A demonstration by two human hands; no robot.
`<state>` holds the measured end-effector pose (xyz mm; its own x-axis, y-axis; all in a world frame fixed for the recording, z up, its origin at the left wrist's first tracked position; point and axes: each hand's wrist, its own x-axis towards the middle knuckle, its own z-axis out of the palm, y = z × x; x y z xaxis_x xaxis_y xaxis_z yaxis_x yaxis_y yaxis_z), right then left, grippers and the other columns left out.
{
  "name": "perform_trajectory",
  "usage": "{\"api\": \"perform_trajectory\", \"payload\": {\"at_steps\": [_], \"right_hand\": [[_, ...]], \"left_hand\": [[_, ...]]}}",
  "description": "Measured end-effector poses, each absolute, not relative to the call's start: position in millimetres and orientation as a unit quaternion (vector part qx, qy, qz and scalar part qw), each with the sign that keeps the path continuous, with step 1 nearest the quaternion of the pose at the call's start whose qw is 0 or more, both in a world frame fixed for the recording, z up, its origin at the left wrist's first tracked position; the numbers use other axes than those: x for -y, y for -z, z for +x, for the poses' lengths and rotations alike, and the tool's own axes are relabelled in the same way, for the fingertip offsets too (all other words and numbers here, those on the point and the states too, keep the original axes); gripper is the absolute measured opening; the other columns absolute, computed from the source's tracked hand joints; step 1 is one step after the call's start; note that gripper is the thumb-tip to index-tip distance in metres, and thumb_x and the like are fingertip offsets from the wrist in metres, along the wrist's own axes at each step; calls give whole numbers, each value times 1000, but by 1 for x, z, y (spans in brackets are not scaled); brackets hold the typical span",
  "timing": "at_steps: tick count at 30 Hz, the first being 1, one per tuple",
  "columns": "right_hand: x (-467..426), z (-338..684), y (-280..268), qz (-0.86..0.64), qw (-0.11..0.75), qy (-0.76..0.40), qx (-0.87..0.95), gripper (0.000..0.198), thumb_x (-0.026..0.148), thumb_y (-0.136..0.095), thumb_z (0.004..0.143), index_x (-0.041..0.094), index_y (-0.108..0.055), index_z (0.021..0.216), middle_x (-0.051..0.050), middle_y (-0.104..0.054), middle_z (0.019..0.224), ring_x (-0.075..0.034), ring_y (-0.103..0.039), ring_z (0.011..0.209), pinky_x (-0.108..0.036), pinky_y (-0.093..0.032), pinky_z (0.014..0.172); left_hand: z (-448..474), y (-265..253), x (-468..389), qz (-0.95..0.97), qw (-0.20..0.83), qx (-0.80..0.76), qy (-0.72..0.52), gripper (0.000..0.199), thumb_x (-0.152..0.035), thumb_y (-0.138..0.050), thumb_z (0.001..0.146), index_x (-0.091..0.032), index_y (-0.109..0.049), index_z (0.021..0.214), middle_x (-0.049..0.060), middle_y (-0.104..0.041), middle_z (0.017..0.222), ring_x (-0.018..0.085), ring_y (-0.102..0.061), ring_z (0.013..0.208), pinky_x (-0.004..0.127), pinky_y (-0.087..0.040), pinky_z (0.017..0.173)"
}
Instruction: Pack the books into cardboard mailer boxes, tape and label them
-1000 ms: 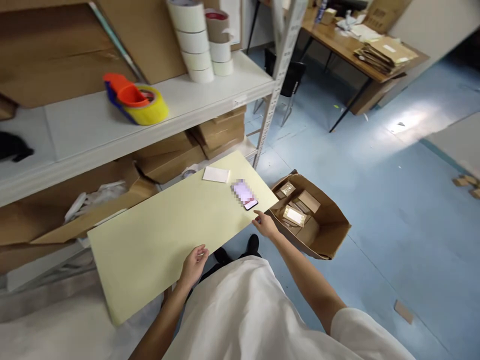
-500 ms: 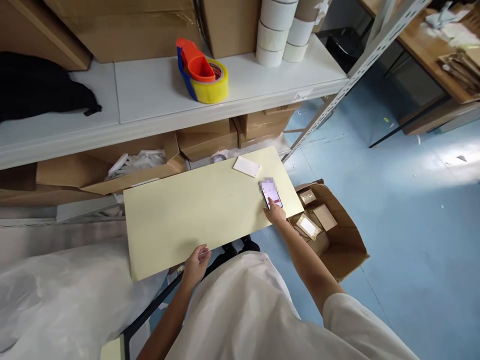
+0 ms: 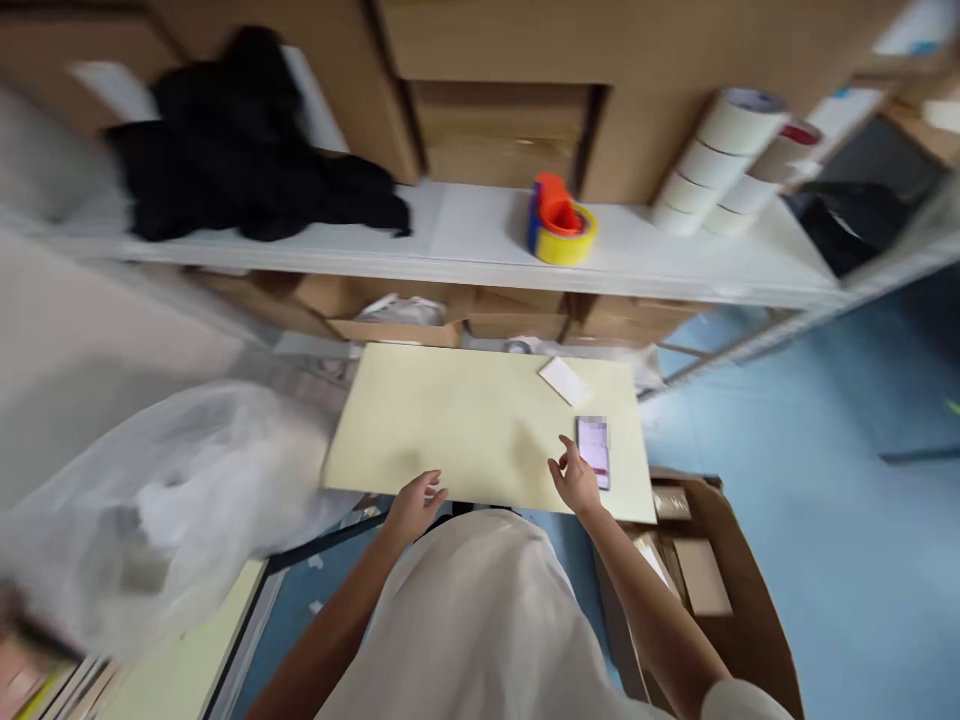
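A smartphone (image 3: 593, 450) with a lit screen lies on the pale yellow board (image 3: 450, 420), near its right end. Just left of the phone, my right hand (image 3: 576, 480) hovers over the board with its fingers apart and nothing in them. A flat white rectangular piece (image 3: 565, 381) lies beyond the phone, close to the board's far edge. My left hand (image 3: 416, 503) is at the near edge of the board, fingers loosely curved and apart, with nothing seen in it.
A grey shelf (image 3: 480, 258) behind the board bears a tape dispenser (image 3: 561, 225), stacked white rolls (image 3: 712, 165) and black cloth (image 3: 255, 160). An open carton (image 3: 757, 600) with small boxes stands on the floor at right. Clear plastic sheeting (image 3: 195, 490) bulges at left.
My right hand has lifted off the phone screen and moved left. My left hand stays by the near edge. The head view has turned left, bringing more of the shelf's left side into sight.
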<state>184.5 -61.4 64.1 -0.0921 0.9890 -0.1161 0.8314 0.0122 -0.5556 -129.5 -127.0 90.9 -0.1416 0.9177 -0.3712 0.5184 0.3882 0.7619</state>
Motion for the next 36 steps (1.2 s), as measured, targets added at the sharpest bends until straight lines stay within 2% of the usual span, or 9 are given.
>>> {"api": "perform_trajectory", "payload": {"at_steps": [4, 9, 14, 20, 23, 30, 36], "right_hand": [[36, 134, -68, -513, 148, -277, 799, 47, 30, -39, 86, 16, -38, 130, -3, -63, 77, -19, -62, 66, -30, -45, 60], [16, 59, -87, -363, 84, -323, 870, 43, 28, -40, 85, 21, -45, 127, -2, -65, 81, -17, -62, 67, -30, -47, 65], [24, -26, -103, -261, 24, -353, 898, 35, 28, -43, 87, 20, -54, 118, -2, -67, 84, -17, -62, 75, -30, -46, 73], [78, -120, -126, -68, -24, -365, 928, 29, 25, -47, 87, 23, -60, 112, -5, -69, 102, -18, -63, 92, -27, -45, 81], [106, -155, -138, 1, -37, -351, 936, 27, 25, -48, 87, 24, -61, 110, -4, -68, 104, -18, -63, 92, -28, -45, 80], [178, -244, -145, 69, -53, -317, 945, 25, 22, -47, 88, 20, -62, 107, -6, -67, 102, -19, -62, 94, -29, -46, 82], [250, -330, -141, 131, -42, -248, 959, 23, 21, -47, 88, 19, -63, 104, -9, -62, 103, -21, -57, 100, -33, -46, 88]], "left_hand": [[-146, -110, 139, 486, 361, -739, -296, 39, -41, -60, 71, -20, -65, 103, 12, -69, 102, 26, -67, 83, 39, -50, 80], [-171, -117, 185, 411, 307, -788, -339, 38, -38, -59, 72, -20, -65, 105, 13, -69, 99, 29, -67, 82, 42, -50, 78], [-195, -120, 248, 284, 256, -840, -385, 37, -41, -63, 67, -22, -67, 99, 11, -71, 94, 27, -67, 80, 38, -51, 76], [-231, -138, 312, 180, 191, -893, -364, 39, -46, -61, 68, -22, -66, 98, 10, -71, 100, 28, -66, 87, 38, -49, 79], [-248, -145, 341, 137, 153, -905, -374, 41, -46, -59, 69, -21, -65, 102, 11, -69, 104, 29, -64, 94, 37, -49, 79], [-300, -140, 417, 47, 105, -889, -442, 45, -48, -60, 70, -18, -64, 103, 12, -67, 107, 29, -63, 99, 36, -51, 78], [-387, -113, 471, 36, 70, -870, -488, 40, -44, -61, 72, -18, -64, 102, 13, -65, 108, 28, -62, 98, 39, -51, 81]]}}
